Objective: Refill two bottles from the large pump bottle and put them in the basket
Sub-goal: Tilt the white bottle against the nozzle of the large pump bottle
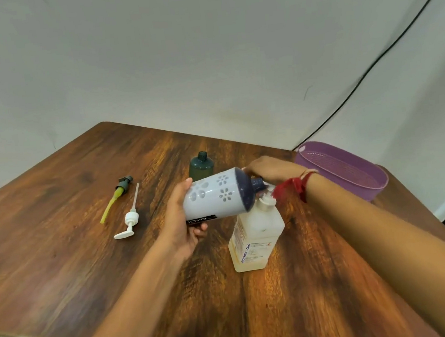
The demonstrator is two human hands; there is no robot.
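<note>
Flowered bottle [213, 197] is up off the table [85, 239], lying nearly flat, base at 9 o'clock and dark neck at 3, dipped a bit. Our left hand [179, 223] is clamped round the base end, thumb on top, fingers underneath. Our right hand [271, 171] arches over the dark shoulder and neck w/ fingertips on the shoulder. Whether it closes round the neck we can't tell, since the back of the hand hides that.

The neck sits right over the open mouth of the square bottle [256, 233], which stands upright approx 4 o'clock from our left hand, pale liquid low inside. No stream visible.

The move, we reckon, turns on keeping that neck lined up w/ the mouth below. The left hand sets the tilt and the right is nearer for steadying. If the base lifts too fast, it could spill down the side.

Green bottle [201, 166] stands uncapped at 12 o'clock, just behind. White pump [130, 220] and green pump [122, 188] lie at 9 o'clock, well apart from us. Basket [338, 152] sits at 2 o'clock, nothing visible in it, so both bottles are still to go in.
</note>
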